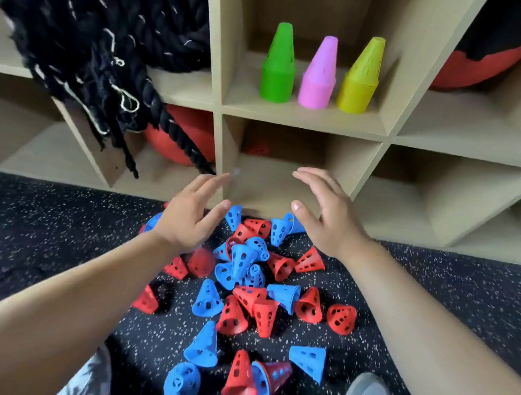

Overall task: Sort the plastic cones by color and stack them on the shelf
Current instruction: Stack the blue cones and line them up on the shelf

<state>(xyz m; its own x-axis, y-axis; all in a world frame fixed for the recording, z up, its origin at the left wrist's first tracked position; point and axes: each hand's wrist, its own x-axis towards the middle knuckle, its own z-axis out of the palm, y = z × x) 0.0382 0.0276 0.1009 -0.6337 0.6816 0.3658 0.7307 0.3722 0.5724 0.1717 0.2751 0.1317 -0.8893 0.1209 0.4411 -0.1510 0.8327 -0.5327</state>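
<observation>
On the speckled black floor [32, 226], before the wooden cubby shelf [302, 119], red and blue perforated cones [247, 293] are scattered in 1 mixed pile. 3 finished stacks, the green stack [278, 71], the pink stack [318, 77] and the yellow stack [360, 80], are stood side by side in the upper middle cubby. The left hand [189, 219] and the right hand [329, 221] are held just above the pile's far edge, fingers [313, 178] straight and spread, with nothing gripped by either. Sorting of the last 2 colours is judged to be in hand. For the next move, 1 colour must be chosen and its cones picked out and nested
</observation>
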